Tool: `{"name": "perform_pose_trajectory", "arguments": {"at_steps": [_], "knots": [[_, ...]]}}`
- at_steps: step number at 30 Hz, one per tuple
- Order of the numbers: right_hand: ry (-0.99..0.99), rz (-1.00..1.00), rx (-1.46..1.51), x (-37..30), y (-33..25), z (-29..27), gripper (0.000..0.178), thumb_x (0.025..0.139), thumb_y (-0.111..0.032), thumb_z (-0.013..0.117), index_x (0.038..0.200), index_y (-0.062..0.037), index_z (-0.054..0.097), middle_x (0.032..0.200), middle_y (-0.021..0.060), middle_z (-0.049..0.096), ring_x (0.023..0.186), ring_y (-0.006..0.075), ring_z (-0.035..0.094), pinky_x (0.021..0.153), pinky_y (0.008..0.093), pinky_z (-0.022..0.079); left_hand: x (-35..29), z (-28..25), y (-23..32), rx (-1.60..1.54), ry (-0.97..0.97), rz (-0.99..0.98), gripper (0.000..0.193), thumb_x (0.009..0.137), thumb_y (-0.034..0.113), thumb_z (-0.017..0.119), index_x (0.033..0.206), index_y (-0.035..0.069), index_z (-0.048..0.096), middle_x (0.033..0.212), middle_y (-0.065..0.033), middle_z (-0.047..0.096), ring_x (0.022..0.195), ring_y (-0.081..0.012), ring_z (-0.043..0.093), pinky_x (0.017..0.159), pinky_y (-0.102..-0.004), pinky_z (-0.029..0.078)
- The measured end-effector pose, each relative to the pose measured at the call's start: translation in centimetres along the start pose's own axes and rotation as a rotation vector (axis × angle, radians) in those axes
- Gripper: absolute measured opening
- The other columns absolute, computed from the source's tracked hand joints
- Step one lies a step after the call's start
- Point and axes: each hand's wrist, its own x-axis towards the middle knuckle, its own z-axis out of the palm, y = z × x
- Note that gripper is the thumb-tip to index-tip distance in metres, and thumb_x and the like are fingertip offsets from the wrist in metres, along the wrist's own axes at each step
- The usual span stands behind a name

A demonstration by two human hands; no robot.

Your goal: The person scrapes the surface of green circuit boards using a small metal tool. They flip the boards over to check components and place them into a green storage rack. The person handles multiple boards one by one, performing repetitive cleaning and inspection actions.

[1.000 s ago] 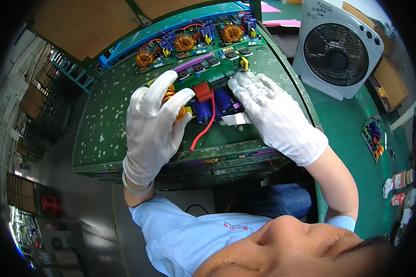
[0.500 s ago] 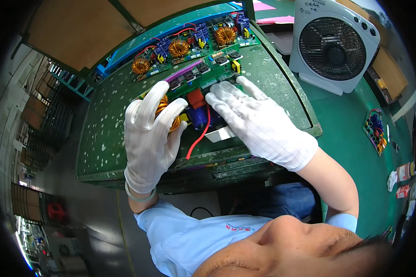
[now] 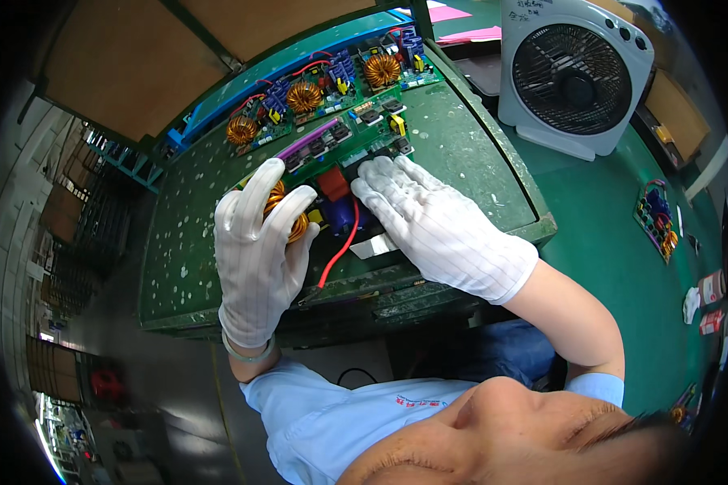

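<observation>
A green circuit board (image 3: 332, 145) lies on the speckled green work table (image 3: 469, 162). Both my hands wear white gloves and rest on the board's near half. My left hand (image 3: 255, 259) lies over a copper coil (image 3: 299, 226) at the board's left edge, fingers curved around it. My right hand (image 3: 437, 226) presses flat on the board's right part, fingertips beside a red component (image 3: 334, 184). A red wire (image 3: 340, 255) runs from between my hands toward the near edge. Parts under my palms are hidden.
A second board with three copper coils (image 3: 303, 97) sits in a blue tray (image 3: 218, 113) behind. A white box fan (image 3: 574, 77) stands at the right rear. A small colourful board (image 3: 655, 214) and small bottles (image 3: 708, 287) lie on the green surface at the right.
Both hands stay on the board. My right hand has slid a little left and nearer, flatter over the board; the whole view has shifted slightly.
</observation>
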Motion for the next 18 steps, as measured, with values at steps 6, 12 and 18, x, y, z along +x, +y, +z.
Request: {"name": "perform_pose_trajectory", "arguments": {"at_steps": [6, 12, 18], "knots": [[-0.09, 0.03, 0.006, -2.2, 1.2, -4.7, 0.051, 0.089, -0.013, 0.052, 0.136, 0.0049, 0.049, 0.135, 0.0235, 0.056, 0.131, 0.033, 0.051, 0.114, 0.0465, 0.035, 0.0, 0.1, 0.0, -0.035, 0.009, 0.013, 0.047, 0.078, 0.007, 0.076, 0.122, 0.013, 0.062, 0.14, -0.0159, 0.051, 0.113, -0.0313, 0.055, 0.1, -0.0456, 0.04], [-0.095, 0.273, -0.183, -8.9, 3.5, -11.0, 0.054, 0.084, -0.006, 0.056, 0.137, 0.003, 0.05, 0.138, 0.0202, 0.056, 0.134, 0.033, 0.05, 0.115, 0.0469, 0.034, -0.4, 0.0, 0.3, -0.014, 0.008, -0.004, 0.048, 0.076, 0.006, 0.076, 0.122, 0.013, 0.061, 0.14, -0.0171, 0.051, 0.112, -0.0321, 0.056, 0.099, -0.0458, 0.041], [0.332, 0.761, 0.223, -22.9, 5.1, -13.6, 0.041, 0.101, -0.009, 0.05, 0.14, 0.0028, 0.05, 0.14, 0.0175, 0.056, 0.132, 0.0255, 0.052, 0.11, 0.0366, 0.039, -0.2, 0.6, -0.4, 0.031, 0.025, 0.029, 0.053, 0.07, 0.002, 0.077, 0.119, 0.015, 0.061, 0.136, -0.0143, 0.053, 0.11, -0.0328, 0.056, 0.096, -0.0442, 0.044]]}}
